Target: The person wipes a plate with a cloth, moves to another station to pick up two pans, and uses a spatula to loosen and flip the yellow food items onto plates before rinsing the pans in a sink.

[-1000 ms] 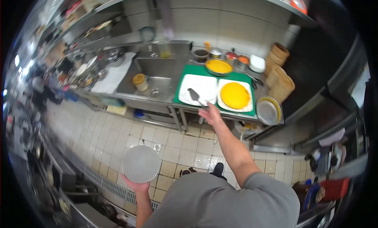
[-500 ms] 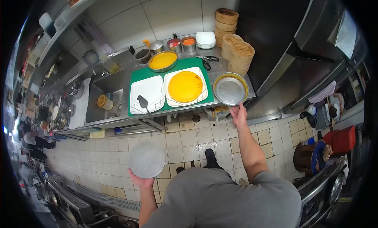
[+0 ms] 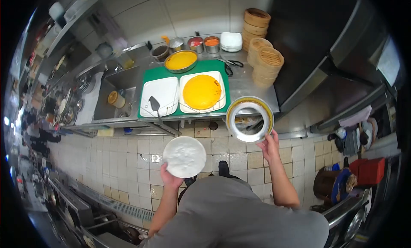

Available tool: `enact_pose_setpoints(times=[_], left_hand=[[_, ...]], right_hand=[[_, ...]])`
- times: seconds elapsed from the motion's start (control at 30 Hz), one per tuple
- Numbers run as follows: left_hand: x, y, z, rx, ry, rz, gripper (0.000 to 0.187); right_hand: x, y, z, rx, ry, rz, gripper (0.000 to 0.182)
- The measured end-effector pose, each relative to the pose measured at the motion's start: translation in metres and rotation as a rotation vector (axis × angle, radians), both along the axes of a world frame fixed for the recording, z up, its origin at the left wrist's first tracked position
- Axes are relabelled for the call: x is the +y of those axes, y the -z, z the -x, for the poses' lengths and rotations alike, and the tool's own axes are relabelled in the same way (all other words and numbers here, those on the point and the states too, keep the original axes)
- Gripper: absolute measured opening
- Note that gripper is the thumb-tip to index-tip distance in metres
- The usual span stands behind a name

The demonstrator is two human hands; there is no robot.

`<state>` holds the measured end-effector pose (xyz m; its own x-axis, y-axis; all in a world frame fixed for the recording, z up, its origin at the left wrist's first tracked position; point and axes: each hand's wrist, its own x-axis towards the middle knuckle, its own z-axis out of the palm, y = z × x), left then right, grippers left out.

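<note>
My left hand (image 3: 172, 178) grips the edge of a round, pale disc (image 3: 185, 157), held low above the floor; its upper face looks shiny and uneven. Out past the counter's front edge, my right hand (image 3: 269, 146) is closed on the rim of a round metal pan ring (image 3: 250, 138). Its middle is an open hole, and yellow residue lines its wall. A round yellow cake (image 3: 202, 92) lies on a white square tray on the counter. Beside it, a dark cake server (image 3: 154, 104) rests on a second white tray (image 3: 168, 90).
Both trays and another pan of yellow cake (image 3: 181, 61) stand on a green mat (image 3: 147, 78). Behind are scissors (image 3: 230, 63), small metal pots and stacked white dishes (image 3: 231, 41). Bamboo steamers (image 3: 268, 67) stand right, near a dark refrigerator. A sink (image 3: 128, 83) is at left.
The pan ring has come off the counter, toward me, in my right hand. My left hand has moved right and up with the disc, whose face now looks whiter.
</note>
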<state>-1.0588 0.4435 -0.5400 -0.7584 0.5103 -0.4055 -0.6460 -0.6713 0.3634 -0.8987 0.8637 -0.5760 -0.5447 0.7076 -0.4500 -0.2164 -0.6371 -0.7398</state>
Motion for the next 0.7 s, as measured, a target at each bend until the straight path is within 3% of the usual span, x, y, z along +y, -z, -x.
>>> enact_pose_setpoints(times=[0.07,0.23,0.43,0.57,0.63,0.7], left_hand=[[0.013,-0.001,-0.001,-0.070,0.060,-0.004,0.073],[0.018,0.005,0.003,-0.033,0.044,-0.044,0.075],[-0.024,-0.042,-0.008,-0.018,-0.133,-0.165,0.074],[-0.080,-0.029,-0.017,0.148,-0.330,0.093,0.071],[-0.114,-0.022,-0.017,0.193,-0.403,0.222,0.069],[-0.141,-0.028,-0.013,0.104,-0.516,0.216,0.067]], right_hand=[[-0.012,-0.017,-0.006,-0.005,-0.264,-0.025,0.059],[-0.075,-0.041,0.043,0.017,-0.673,-0.050,0.058],[-0.163,-0.062,0.134,0.070,-1.098,-0.063,0.055],[-0.207,-0.060,0.184,0.060,-1.315,-0.131,0.045],[-0.217,-0.059,0.209,0.079,-1.521,-0.300,0.030],[-0.213,-0.056,0.241,0.125,-1.440,-0.274,0.026]])
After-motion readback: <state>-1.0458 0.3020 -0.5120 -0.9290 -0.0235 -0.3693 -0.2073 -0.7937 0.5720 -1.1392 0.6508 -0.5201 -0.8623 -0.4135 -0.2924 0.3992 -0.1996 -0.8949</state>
